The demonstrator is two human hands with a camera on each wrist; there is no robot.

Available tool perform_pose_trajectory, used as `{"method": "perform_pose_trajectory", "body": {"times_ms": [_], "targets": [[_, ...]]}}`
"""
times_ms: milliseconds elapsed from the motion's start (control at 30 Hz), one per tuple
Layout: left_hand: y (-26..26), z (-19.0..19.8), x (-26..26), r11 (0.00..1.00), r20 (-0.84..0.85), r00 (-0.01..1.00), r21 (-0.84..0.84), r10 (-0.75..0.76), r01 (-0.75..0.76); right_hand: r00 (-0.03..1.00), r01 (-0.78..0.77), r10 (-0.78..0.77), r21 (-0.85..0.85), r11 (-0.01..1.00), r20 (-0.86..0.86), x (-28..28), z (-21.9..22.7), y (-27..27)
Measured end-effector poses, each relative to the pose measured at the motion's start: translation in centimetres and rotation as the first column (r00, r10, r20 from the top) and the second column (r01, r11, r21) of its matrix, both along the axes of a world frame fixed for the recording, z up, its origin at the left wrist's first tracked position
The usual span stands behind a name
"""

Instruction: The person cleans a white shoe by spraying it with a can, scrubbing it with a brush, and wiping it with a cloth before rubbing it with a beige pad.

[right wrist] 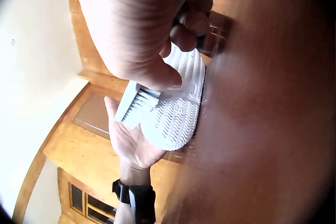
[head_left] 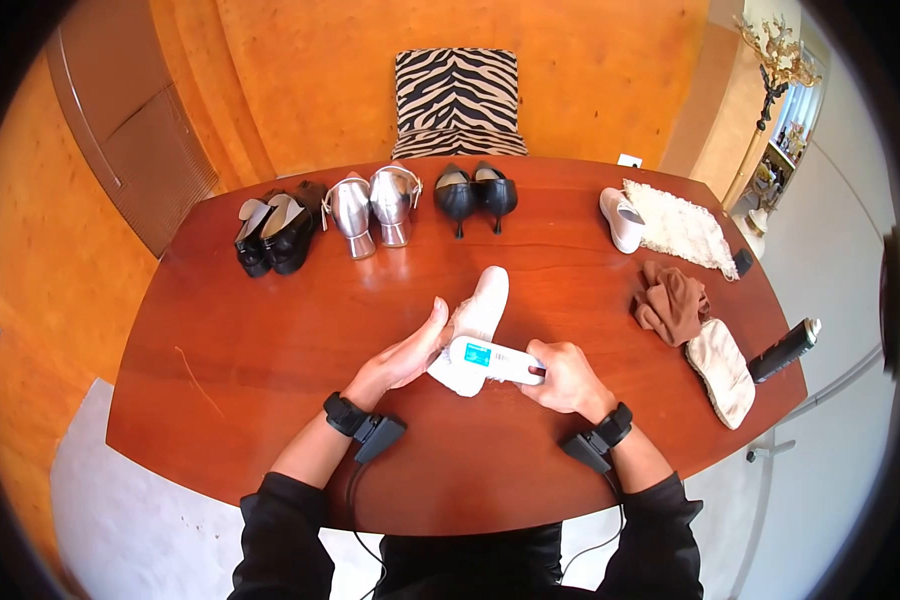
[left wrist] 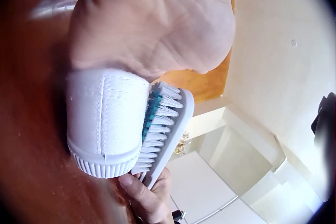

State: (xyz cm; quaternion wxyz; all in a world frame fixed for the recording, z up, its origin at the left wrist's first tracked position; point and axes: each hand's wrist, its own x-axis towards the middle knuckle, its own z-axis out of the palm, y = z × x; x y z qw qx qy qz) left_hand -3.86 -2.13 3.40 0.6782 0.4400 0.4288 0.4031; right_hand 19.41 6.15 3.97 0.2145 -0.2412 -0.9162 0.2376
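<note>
A white canvas shoe (head_left: 482, 312) lies on its side on the table, its ribbed sole (right wrist: 178, 113) turned toward my right hand. My left hand (head_left: 410, 350) holds the shoe at its opening. The thumb points up along the side, and the other fingers are hidden by the shoe. My right hand (head_left: 567, 376) grips the handle of a white scrub brush (head_left: 505, 364). In the left wrist view, the white and teal bristles (left wrist: 159, 121) meet the upper side of the shoe close to its heel (left wrist: 105, 119).
Along the far edge stand black shoes (head_left: 288, 235), silver heels (head_left: 375, 205) and black pumps (head_left: 475, 195). To the right are another white shoe (head_left: 623, 220), a fringed cream cloth (head_left: 682, 230), a brown cloth (head_left: 670, 303), a pale satin pad (head_left: 722, 372) and a black spray can (head_left: 783, 350).
</note>
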Motion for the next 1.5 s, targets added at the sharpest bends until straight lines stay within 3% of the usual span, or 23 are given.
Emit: {"method": "perform_pose_trajectory", "body": {"times_ms": [100,167,267,433,500,633,800,933,1000,1133,1333,1500], "targets": [[0.1,-0.4,-0.3,1.0,-0.014,1.0,0.022,-0.014,0.015,1.0,-0.024,0.024,0.014,1.0,0.011,0.0,0.1,-0.1],[0.2,-0.6,-0.6,1.0,-0.05,0.999,0.021,-0.018,0.019,0.993,0.112,-0.113,0.026,0.993,0.04,0.1,0.3,0.0],[0.0,-0.3,-0.3,0.999,-0.082,0.996,0.029,0.018,-0.016,0.987,0.158,-0.159,0.061,0.986,0.019,0.1,0.2,0.2],[-0.5,1.1,0.5,0.993,-0.032,0.993,0.017,0.117,-0.116,1.0,-0.008,0.006,0.145,0.989,0.014,0.0,0.7,-1.3],[-0.3,1.2,-0.4,0.998,-0.089,0.994,-0.022,-0.056,0.054,0.996,-0.087,0.081,0.164,0.983,0.041,0.0,0.8,-2.0],[-0.2,0.8,-0.2,0.999,-0.071,0.997,0.038,-0.031,0.034,0.997,-0.057,0.041,0.253,0.966,0.069,-0.1,1.2,-2.3],[-0.1,0.6,-0.1,1.0,0.037,0.999,0.016,-0.022,0.021,0.992,0.125,-0.111,0.452,0.883,-0.058,0.0,1.1,-1.8],[0.3,0.1,-0.7,0.995,0.068,0.995,-0.056,-0.074,0.078,0.999,0.039,-0.023,0.507,0.861,-0.038,-0.2,1.5,-2.5],[-0.3,1.1,0.0,0.996,-0.116,0.99,-0.026,0.08,-0.084,1.0,-0.001,0.011,0.509,0.861,-0.017,-0.3,1.5,-2.9],[-1.1,3.8,0.9,0.997,-0.098,0.993,0.049,0.059,-0.055,0.996,-0.079,0.088,0.483,0.872,0.003,-0.4,1.4,-3.0],[-1.0,3.1,0.9,0.994,-0.12,0.988,0.058,0.099,-0.092,0.995,0.092,-0.063,0.497,0.863,-0.076,0.0,1.0,-2.0],[-0.9,2.6,0.5,0.997,-0.119,0.99,0.041,0.073,-0.069,1.0,0.005,0.008,0.487,0.873,-0.024,-0.4,1.1,-2.5]]}}
